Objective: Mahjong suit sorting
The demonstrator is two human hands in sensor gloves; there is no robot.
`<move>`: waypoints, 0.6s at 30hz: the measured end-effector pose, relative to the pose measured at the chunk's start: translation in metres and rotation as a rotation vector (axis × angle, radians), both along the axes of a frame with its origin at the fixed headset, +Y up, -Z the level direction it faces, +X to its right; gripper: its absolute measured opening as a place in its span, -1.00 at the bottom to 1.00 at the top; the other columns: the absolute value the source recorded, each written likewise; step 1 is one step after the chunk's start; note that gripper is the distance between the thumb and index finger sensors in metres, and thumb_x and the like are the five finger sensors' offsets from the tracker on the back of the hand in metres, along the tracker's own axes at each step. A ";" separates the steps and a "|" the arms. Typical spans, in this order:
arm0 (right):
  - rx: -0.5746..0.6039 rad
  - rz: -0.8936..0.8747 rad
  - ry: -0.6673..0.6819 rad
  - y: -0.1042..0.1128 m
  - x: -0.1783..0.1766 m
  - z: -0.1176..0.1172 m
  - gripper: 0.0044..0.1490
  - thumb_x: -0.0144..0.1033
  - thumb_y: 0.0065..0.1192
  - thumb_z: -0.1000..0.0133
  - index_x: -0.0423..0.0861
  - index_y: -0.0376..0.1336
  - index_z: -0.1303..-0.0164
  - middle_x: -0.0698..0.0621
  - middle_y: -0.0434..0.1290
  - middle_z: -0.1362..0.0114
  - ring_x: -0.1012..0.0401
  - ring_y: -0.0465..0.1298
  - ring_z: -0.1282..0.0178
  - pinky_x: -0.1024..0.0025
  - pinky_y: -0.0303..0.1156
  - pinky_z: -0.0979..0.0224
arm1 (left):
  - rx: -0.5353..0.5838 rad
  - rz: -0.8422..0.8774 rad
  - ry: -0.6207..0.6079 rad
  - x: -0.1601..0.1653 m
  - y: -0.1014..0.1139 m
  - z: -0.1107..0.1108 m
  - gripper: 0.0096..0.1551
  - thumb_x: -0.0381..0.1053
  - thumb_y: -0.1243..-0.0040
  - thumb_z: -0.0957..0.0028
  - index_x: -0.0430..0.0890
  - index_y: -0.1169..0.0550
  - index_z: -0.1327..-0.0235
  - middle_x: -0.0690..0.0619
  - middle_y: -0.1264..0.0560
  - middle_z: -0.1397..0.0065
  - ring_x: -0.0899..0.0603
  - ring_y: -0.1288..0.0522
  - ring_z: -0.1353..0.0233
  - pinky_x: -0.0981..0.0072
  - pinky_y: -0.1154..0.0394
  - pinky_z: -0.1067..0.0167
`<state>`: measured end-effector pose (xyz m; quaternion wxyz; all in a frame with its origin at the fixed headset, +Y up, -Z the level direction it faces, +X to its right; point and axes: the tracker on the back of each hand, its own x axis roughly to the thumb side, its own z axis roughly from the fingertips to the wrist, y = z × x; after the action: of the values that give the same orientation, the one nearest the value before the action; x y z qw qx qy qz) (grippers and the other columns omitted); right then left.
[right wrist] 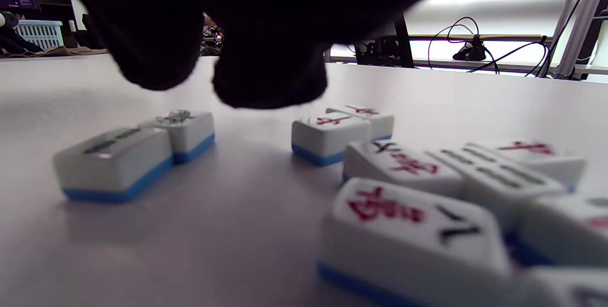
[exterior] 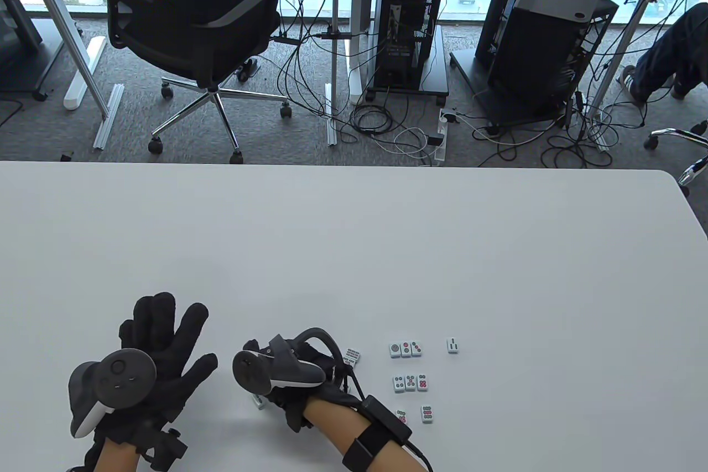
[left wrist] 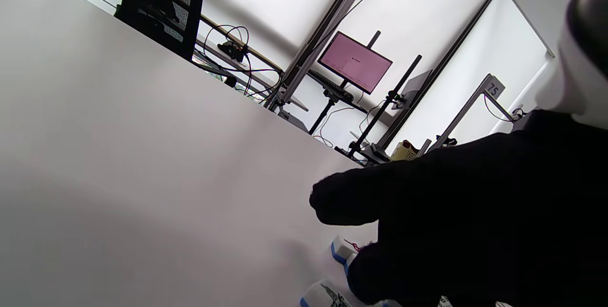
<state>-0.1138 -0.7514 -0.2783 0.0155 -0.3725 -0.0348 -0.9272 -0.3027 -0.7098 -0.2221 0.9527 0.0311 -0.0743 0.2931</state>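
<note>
Two tile rows [exterior: 406,349] right of right hand [exterior: 293,378]; lone tile [exterior: 453,346] farther right.

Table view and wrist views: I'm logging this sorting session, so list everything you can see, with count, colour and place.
Table: one, white, fills the lower half.
Dot tiles: two rows of three, white faces, right of the right hand; two more nearer the front edge.
Lone tile: one, white with dark bars, right of the upper row.
Bamboo tile: one, white, beside the right hand.
Clustered tiles: several, white on blue bases, red and black characters, under the right hand; full count hidden.
Office chair: one, black, on the floor beyond the table.
Computer towers: two, black, on carts.
Left hand: black glove, fingers spread flat on the table.
Right hand: black glove, over the cluster; grip hidden.
</note>
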 end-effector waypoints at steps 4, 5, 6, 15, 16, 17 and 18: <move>0.079 0.070 0.014 -0.005 -0.014 -0.002 -0.23 -0.03 0.35 0.00 -0.16 0.31 -0.36 0.03 0.61 0.30 0.28 0.51 0.61 0.47 0.48 0.50 | -0.003 0.017 0.017 -0.004 0.000 0.000 -0.03 0.55 0.09 0.01 0.25 0.02 -0.63 0.29 0.52 -0.61 -0.01 0.66 -0.63 -0.18 0.62 -0.42; 0.101 0.081 0.010 -0.004 -0.017 -0.006 -0.21 -0.03 0.36 0.01 -0.16 0.30 -0.37 0.02 0.61 0.29 0.28 0.51 0.61 0.46 0.48 0.49 | -0.002 0.018 0.017 -0.004 0.000 0.000 -0.03 0.54 0.09 0.00 0.25 0.02 -0.63 0.29 0.52 -0.61 -0.01 0.66 -0.63 -0.18 0.62 -0.42; 0.129 0.110 0.008 -0.002 -0.019 -0.009 -0.21 -0.03 0.36 0.01 -0.17 0.29 -0.38 0.02 0.61 0.29 0.28 0.51 0.60 0.46 0.49 0.49 | -0.002 0.016 0.018 -0.004 0.001 0.000 -0.04 0.54 0.09 0.00 0.25 0.02 -0.63 0.29 0.52 -0.61 -0.01 0.66 -0.63 -0.18 0.62 -0.42; -0.015 0.189 0.008 -0.001 -0.024 -0.010 -0.28 0.00 0.38 0.01 -0.22 0.40 -0.22 0.03 0.62 0.33 0.29 0.50 0.64 0.47 0.48 0.53 | 0.007 0.025 0.021 -0.006 0.002 0.000 -0.04 0.54 0.09 0.00 0.26 0.02 -0.63 0.29 0.52 -0.61 -0.01 0.66 -0.63 -0.18 0.62 -0.42; -0.013 0.199 0.013 -0.002 -0.025 -0.009 -0.32 -0.03 0.38 0.00 -0.19 0.41 -0.21 0.03 0.62 0.34 0.29 0.50 0.64 0.47 0.48 0.53 | 0.006 0.023 0.019 -0.006 0.002 0.000 -0.05 0.53 0.09 0.00 0.26 0.02 -0.63 0.29 0.52 -0.61 0.00 0.66 -0.63 -0.17 0.62 -0.43; -0.043 0.170 0.026 -0.003 -0.025 -0.009 -0.37 -0.10 0.40 0.00 -0.18 0.42 -0.20 0.04 0.62 0.34 0.29 0.51 0.64 0.47 0.48 0.53 | 0.003 0.018 0.020 -0.006 0.001 0.000 -0.04 0.54 0.10 0.00 0.26 0.02 -0.63 0.29 0.52 -0.61 -0.01 0.66 -0.63 -0.18 0.62 -0.42; -0.060 0.166 0.037 -0.003 -0.026 -0.009 -0.38 -0.15 0.42 0.00 -0.16 0.41 -0.23 0.03 0.62 0.32 0.28 0.51 0.62 0.46 0.49 0.51 | 0.002 0.023 0.020 -0.006 0.001 0.000 -0.04 0.54 0.09 0.01 0.26 0.02 -0.63 0.29 0.52 -0.61 -0.01 0.66 -0.63 -0.18 0.62 -0.42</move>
<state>-0.1395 -0.7548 -0.2870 0.0816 -0.3858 -0.0929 -0.9143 -0.3092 -0.7086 -0.2217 0.9499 0.0359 -0.0648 0.3036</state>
